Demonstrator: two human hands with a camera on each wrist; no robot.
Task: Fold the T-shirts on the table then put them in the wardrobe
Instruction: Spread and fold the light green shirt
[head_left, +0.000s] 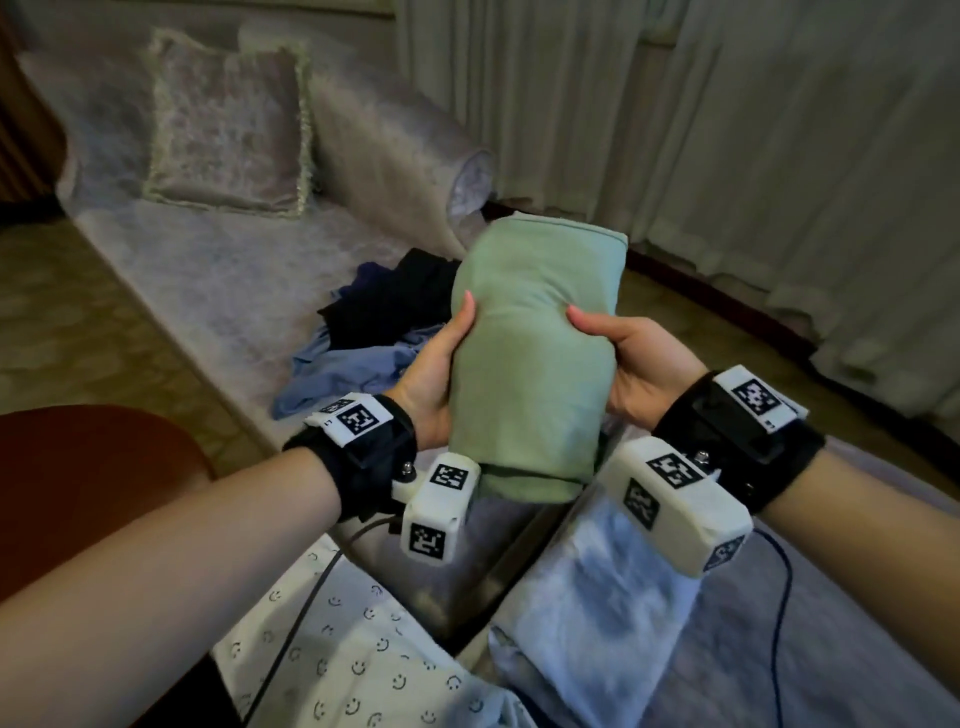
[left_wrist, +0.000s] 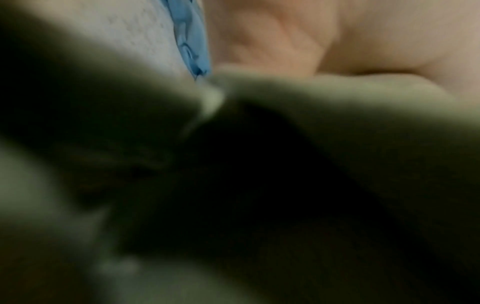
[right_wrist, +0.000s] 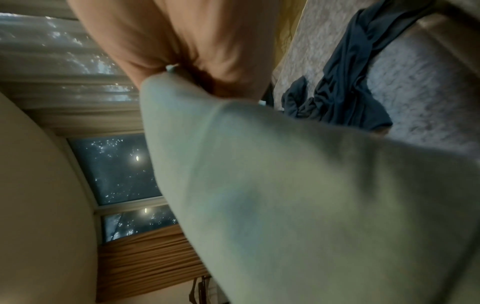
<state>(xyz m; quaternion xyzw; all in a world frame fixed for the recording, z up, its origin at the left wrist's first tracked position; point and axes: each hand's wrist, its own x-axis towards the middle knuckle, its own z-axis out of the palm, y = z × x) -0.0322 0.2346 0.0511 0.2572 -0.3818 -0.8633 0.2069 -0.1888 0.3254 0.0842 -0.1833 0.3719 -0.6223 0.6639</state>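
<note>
Hands (head_left: 535, 364) around folded green T-shirt (head_left: 530, 353)

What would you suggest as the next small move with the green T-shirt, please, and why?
Probably carry it toward the wardrobe, which is not in view. The green T-shirt already looks folded into a compact bundle, gripped by the left hand and right hand, while a pile of unfolded clothes waits behind.

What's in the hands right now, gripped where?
Folded green T-shirt, lifted. Left hand grips its left edge, right hand its right edge, thumbs on top.
</note>
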